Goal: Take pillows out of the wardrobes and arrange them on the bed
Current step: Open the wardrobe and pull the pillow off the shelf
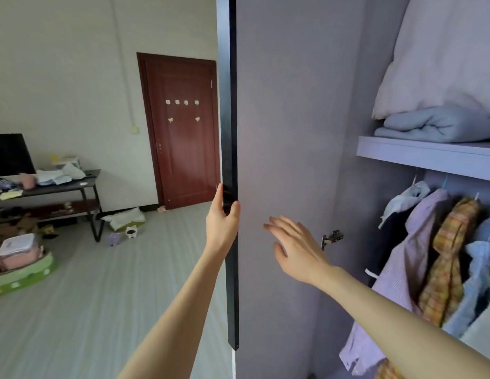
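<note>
Two hands at the wardrobe: our left hand [222, 214] grips the open door's dark edge [229, 160]; our right hand [294, 247], fingers spread, holds nothing; a white pillow [440, 58] lies on the upper shelf [419, 155].

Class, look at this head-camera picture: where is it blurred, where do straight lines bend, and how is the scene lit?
Head view: soft, even daylight, with no hard shadows or glare; the right hand is motion-blurred at its fingertips, while the left hand gripping the wardrobe door edge is sharper; wide-angle distortion bows the door edge and tilts the shelf; the pillow looks soft and slightly overexposed.
</note>
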Demonstrator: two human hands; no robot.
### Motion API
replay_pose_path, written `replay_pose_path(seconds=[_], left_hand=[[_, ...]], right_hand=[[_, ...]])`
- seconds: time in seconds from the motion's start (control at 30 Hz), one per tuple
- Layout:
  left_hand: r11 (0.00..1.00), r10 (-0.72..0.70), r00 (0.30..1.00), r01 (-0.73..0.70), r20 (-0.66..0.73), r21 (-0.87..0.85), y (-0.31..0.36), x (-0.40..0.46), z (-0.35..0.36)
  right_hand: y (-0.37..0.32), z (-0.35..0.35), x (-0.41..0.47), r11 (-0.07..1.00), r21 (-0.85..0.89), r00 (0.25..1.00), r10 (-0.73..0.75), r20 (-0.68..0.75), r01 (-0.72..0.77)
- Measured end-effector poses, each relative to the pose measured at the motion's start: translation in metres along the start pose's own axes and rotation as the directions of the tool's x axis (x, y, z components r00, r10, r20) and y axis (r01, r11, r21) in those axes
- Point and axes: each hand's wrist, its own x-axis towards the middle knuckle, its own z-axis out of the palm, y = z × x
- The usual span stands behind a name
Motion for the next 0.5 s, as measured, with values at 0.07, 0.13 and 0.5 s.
replay_pose_path(seconds=[0.07, 0.13, 0.5], left_hand=[[0.998, 0.021, 0.999, -0.019, -0.029, 0.054, 0.002, -0.007, 0.005], [0.988, 0.109, 0.990, -0.098, -0.085, 0.123, 0.003, -0.020, 0.017], [0.921, 0.340, 0.862, -0.386, 0.376, 0.054, 0.046, -0.079, 0.143]], right_hand=[[0.012, -0.007, -0.006, 1.000, -0.019, 1.000, 0.015, -0.022, -0.016], [0.025, -0.017, -0.018, 0.998, -0.039, 0.998, 0.040, -0.050, -0.042], [0.085, -0.125, -0.134, 0.885, -0.314, 0.923, 0.258, -0.285, -0.344]])
